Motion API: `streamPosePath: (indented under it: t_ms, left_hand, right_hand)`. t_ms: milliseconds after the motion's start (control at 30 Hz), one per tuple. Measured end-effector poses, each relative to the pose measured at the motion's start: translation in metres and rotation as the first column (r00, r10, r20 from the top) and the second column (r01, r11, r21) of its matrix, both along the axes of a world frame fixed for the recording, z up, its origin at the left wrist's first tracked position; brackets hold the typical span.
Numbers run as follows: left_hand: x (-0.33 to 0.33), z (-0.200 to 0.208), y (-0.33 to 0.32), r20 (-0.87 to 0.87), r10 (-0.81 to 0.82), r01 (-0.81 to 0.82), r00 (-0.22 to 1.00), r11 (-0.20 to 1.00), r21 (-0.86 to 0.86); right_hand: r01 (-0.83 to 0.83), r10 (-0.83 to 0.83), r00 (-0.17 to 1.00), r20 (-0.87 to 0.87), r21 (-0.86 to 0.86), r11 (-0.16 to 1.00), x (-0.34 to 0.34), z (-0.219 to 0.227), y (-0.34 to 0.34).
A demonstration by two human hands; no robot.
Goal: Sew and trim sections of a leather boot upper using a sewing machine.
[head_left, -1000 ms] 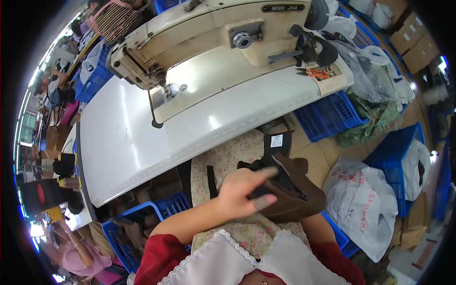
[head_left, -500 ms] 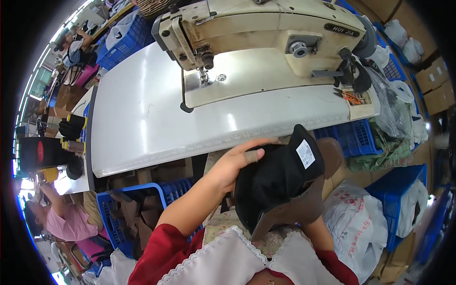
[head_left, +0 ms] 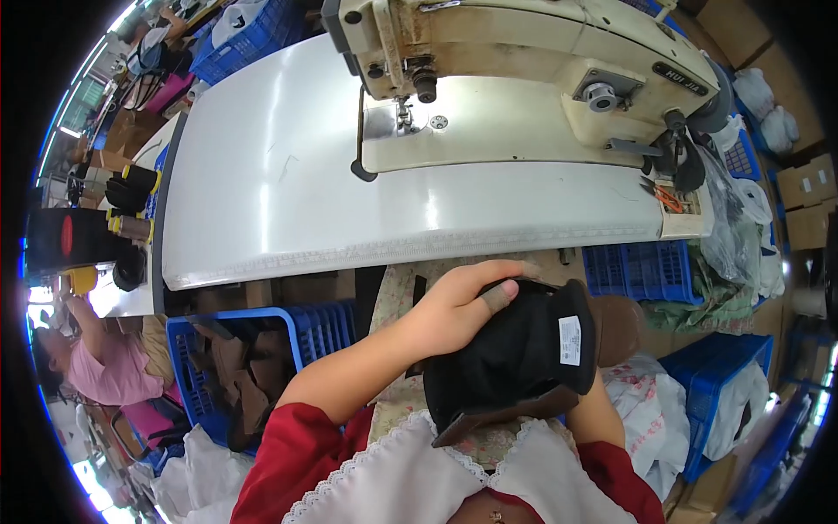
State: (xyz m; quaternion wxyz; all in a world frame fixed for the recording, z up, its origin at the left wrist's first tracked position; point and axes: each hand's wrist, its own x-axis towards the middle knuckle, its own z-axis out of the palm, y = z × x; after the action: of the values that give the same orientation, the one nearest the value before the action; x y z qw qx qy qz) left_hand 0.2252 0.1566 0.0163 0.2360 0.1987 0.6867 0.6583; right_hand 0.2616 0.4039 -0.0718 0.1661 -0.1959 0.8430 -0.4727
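Observation:
In front of my body is a sewn piece (head_left: 506,349) of soft black cloth with brown leather-like panels and a white label (head_left: 570,341). It looks like a boot upper turned lining-out, but its exact kind does not show. My left hand (head_left: 467,310) grips its far left edge, the thumb on the black cloth and the fingers curled over the far side. Tan tape wraps that thumb. My right forearm comes up at the piece's right, and the right hand is hidden behind it. Beyond the piece, a cream sewing machine (head_left: 506,52) stands on a white table (head_left: 262,201).
Orange-handled snips (head_left: 668,199) lie at the table's right end. A blue basket (head_left: 301,336) of brown pieces stands left of my lap. At right are blue crates (head_left: 642,271) and a white sack (head_left: 642,406). A person in pink (head_left: 113,367) sits at the far left.
The piece has turned and tipped, so its label stands more upright and less brown shows. My left hand has moved slightly right with it. The view has shifted a little.

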Motion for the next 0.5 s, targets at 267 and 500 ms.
streamPosePath:
  t_ms: [267,500]
  left_hand:
    - [-0.006,-0.024,0.015,0.194,-0.097,0.051,0.976,0.972,0.229]
    - [-0.008,-0.018,-0.010,-0.030,-0.011,0.014,0.999,0.994,0.107]
  right_hand:
    - [-0.062,0.077,0.983,0.166,-0.094,0.994,0.021,-0.006,-0.024]
    - [-0.053,0.099,0.956,0.277,-0.170,0.984,0.018,-0.008,0.005]
